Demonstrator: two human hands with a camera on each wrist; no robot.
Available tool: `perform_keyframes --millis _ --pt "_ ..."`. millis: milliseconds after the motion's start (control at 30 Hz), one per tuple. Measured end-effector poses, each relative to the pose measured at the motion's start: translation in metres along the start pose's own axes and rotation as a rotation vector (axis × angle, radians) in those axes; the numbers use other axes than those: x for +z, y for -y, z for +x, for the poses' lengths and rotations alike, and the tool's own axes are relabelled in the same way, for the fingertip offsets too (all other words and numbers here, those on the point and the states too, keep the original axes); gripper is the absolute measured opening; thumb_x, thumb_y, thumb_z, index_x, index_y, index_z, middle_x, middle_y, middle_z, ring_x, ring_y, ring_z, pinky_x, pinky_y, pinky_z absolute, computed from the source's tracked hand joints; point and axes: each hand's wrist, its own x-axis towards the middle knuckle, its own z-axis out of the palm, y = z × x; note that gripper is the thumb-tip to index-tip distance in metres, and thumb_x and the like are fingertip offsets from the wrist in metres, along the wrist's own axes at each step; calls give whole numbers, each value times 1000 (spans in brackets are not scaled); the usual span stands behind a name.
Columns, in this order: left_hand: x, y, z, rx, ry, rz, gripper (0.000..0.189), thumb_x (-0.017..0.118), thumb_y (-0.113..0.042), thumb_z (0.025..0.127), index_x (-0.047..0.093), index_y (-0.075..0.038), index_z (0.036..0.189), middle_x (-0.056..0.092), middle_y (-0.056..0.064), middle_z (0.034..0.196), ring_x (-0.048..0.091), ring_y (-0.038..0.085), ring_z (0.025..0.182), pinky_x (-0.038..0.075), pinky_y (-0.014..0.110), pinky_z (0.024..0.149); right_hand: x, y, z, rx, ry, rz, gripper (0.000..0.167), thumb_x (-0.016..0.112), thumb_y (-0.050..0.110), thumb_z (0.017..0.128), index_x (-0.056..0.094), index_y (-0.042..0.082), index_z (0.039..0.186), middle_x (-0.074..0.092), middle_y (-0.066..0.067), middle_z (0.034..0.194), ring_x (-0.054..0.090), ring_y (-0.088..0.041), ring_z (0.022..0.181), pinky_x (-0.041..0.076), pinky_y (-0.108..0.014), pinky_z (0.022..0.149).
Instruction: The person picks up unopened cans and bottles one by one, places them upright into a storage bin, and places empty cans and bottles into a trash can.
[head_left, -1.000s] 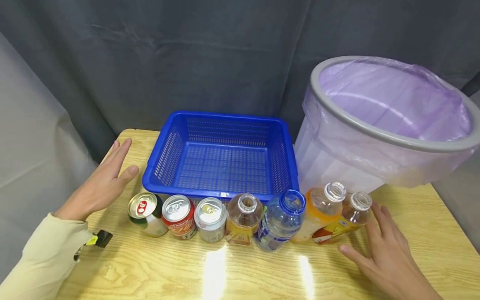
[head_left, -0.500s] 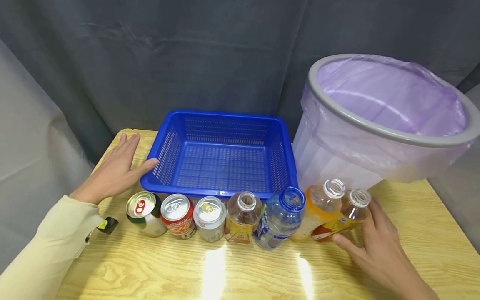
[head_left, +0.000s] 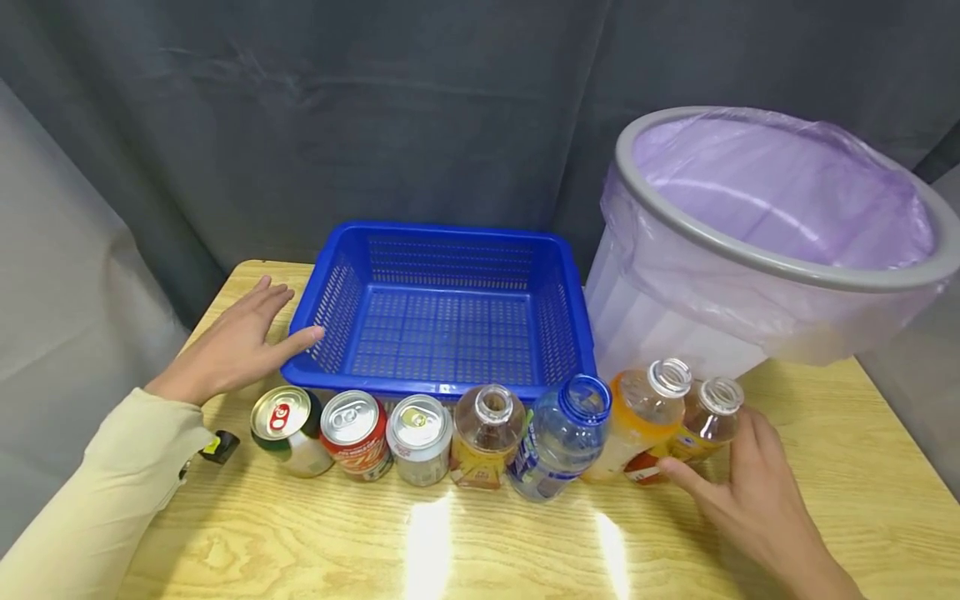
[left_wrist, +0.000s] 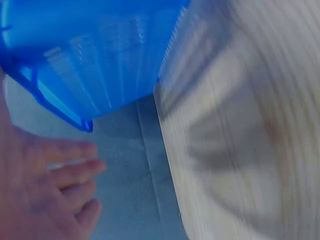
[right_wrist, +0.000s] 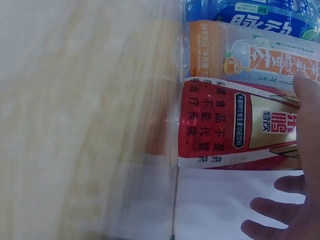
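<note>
My left hand [head_left: 236, 343] is beside the left wall of the blue plastic basket [head_left: 579, 317], fingers spread, thumb at the rim. In the left wrist view its fingers are apart from the basket's side. My right hand [head_left: 757, 496] is around the right-hand bottle [head_left: 697, 442], thumb in front and fingers at its far side. That bottle has a red and gold label [right_wrist: 215, 122]; in the right wrist view the thumb overlaps it, while the other fingers are held away. An orange-labelled bottle [head_left: 637, 417] is next to it, then a blue bottle [head_left: 558, 442].
Left of these stand another uncapped bottle [head_left: 486, 442], a silver can [head_left: 420, 442], a red can [head_left: 358, 437] and a green-gold can [head_left: 292, 433]. A bin [head_left: 667, 325] with a purple liner rises at the back right. A small black object [head_left: 220, 447] lies near the left sleeve.
My left hand has moved right to the basket's edge, its thumb reaching the rim. My right hand has come slightly left, closer around the right-hand bottle. Bottles and cans stay put.
</note>
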Motion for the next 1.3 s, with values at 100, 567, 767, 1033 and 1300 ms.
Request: perform_keyframes --millis 100,567,767,1033,1300 --pt "0 2 -2 44 1 25 89 53 -66 97 43 3 152 36 31 162 22 51 156 20 66 123 3 2 4 -23 -18 12 103 95 36 67 43 5 151 53 -29 137 50 -48 121 38 -67 97" --pt "10 2 -4 198 -114 -10 47 62 -40 98 64 -1 124 69 22 124 58 43 126 37 60 111 9 7 8 -19 -110 16 98 102 29 54 55 5 136 66 -7 109 39 21 105 37 -20 85" --pt "11 -1 -5 218 -162 58 37 61 -38 96 66 -3 108 71 18 108 61 39 113 40 56 104 11 10 9 -14 -119 30 95 102 26 54 56 6 136 67 -8 109 39 22 104 37 -18 86" --pt "14 0 -5 215 -198 85 26 60 -37 96 61 -11 92 63 4 85 56 28 93 35 43 85 11 10 8 24 -101 42 93 101 25 57 56 10 138 70 -5 112 40 24 105 37 -19 87" --pt "14 0 1 233 -187 61 31 57 -44 99 62 -13 96 63 2 87 57 27 95 34 43 88 9 12 7 61 -139 48 92 99 17 59 54 6 138 72 -2 113 37 28 107 37 -17 85"
